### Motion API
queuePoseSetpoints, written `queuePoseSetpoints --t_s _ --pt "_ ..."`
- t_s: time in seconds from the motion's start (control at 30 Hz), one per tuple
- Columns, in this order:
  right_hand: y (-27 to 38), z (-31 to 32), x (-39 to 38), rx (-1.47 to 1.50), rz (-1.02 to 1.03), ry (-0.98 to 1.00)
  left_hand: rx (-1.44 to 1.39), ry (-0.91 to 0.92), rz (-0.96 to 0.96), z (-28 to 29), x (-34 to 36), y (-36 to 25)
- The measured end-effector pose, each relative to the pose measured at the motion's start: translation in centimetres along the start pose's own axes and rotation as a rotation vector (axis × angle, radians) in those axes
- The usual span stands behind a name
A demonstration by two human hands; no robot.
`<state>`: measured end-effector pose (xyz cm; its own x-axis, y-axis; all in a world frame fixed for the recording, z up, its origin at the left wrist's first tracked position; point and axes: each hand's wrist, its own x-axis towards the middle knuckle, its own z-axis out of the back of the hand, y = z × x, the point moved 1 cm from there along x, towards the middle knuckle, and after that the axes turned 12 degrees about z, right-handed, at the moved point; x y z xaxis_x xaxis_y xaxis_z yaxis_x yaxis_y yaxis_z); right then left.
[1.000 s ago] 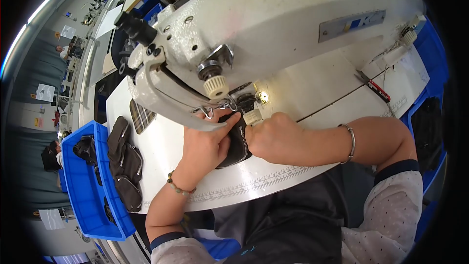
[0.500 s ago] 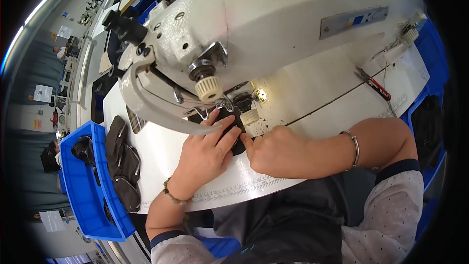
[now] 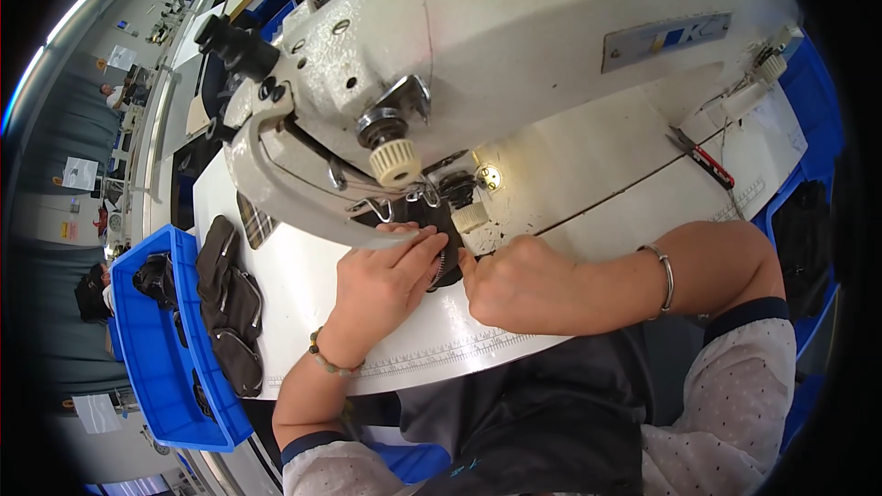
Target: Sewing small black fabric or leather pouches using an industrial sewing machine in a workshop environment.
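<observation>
A dark fabric piece with a zipper point(image 3: 447, 266) lies under the needle area of a white sewing machine point(image 3: 514, 55). My left hand point(image 3: 384, 277) is at its left side, fingers drawn together and pressed on the fabric beside the zipper teeth. At the right edge of the piece is my right hand point(image 3: 516, 285), its fingers curled in and its foremost fingertip against the fabric. The fabric under the left fingers is hidden. The curved white lever point(image 3: 322, 225) of the machine passes just above my left fingertips.
Dark zippered fabric pieces point(image 3: 234, 312) lie at the table's left edge, beside a blue bin point(image 3: 175, 386) holding more dark pieces. Red-handled snips point(image 3: 706, 162) rest at the right of the white table point(image 3: 606, 248). Another blue bin point(image 3: 827, 138) stands beyond the right edge.
My left fingers, spread flat over the fabric before, have drawn back and come together, and more of the zipper shows. My right hand has hardly moved.
</observation>
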<state>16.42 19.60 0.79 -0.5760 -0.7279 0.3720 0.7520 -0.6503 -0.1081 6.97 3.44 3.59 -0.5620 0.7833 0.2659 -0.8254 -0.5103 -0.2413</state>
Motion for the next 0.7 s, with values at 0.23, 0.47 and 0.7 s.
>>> queuePoseSetpoints --t_s 0.23,0.47,0.7 --pt "-0.2 0.4 -0.1 0.012 0.006 0.028 -0.029 0.003 0.029 -0.6 -0.6 -1.2" --pt "0.1 -0.1 -0.3 0.050 -0.033 -0.010 -0.074 0.009 0.032 -0.9 -0.5 -1.2" --pt "-0.2 -0.2 -0.1 0.003 -0.023 0.008 -0.082 -0.004 -0.003 -1.1 0.0 -0.7"
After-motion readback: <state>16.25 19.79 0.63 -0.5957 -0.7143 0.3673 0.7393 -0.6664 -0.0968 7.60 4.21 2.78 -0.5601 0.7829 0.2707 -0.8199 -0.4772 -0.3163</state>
